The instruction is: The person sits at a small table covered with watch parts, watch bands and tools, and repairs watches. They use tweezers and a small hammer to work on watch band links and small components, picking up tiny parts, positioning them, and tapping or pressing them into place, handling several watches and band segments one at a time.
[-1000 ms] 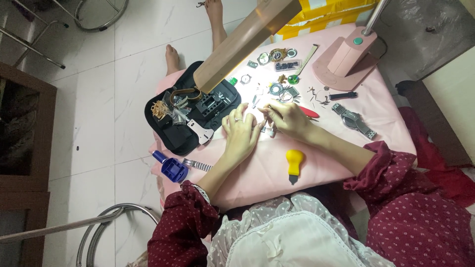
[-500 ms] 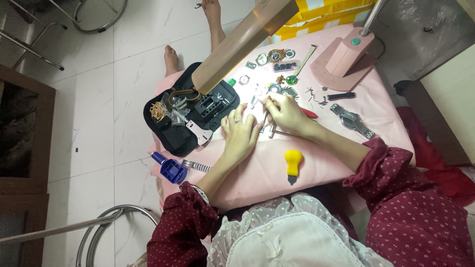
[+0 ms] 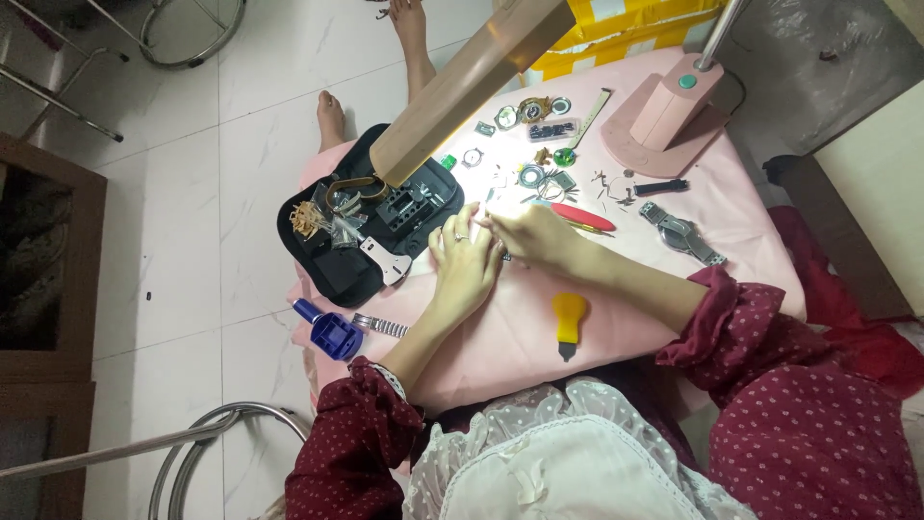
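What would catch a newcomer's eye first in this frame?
The two hands meet at the middle of the pink table, left hand and right hand with fingertips pressed together over something too small to make out. To their left lies a black tool tray full of small tools. A yellow-handled tool lies below the hands, and a blue tool sits at the table's left edge.

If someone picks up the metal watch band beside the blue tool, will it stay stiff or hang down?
The metal watch band looks made of small links, so it would probably droop and bend when lifted by one end. It lies flat near the edge of the pink table, so a push might slide it off. It seems light.
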